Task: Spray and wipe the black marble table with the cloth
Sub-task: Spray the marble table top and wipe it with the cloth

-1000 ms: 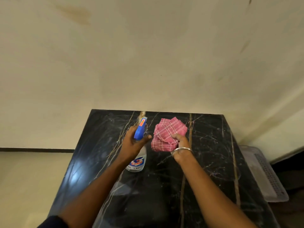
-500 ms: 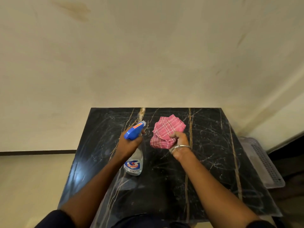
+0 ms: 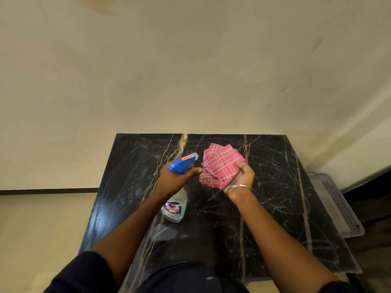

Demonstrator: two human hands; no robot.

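The black marble table with pale veins fills the lower middle of the head view. My left hand grips the neck of a clear spray bottle with a blue trigger head, its nozzle tilted toward the right. The bottle is lifted above the table. My right hand, with a metal bangle on the wrist, holds a folded pink checked cloth raised off the surface, right beside the nozzle.
A cream wall rises behind the table. A pale perforated plastic tray lies on the floor by the table's right edge. Beige floor lies to the left. My dark clothing shows at the bottom edge.
The bottle has been tilted so the nozzle turns from upward toward the cloth. My right hand has lifted the cloth off the table and turned palm up.
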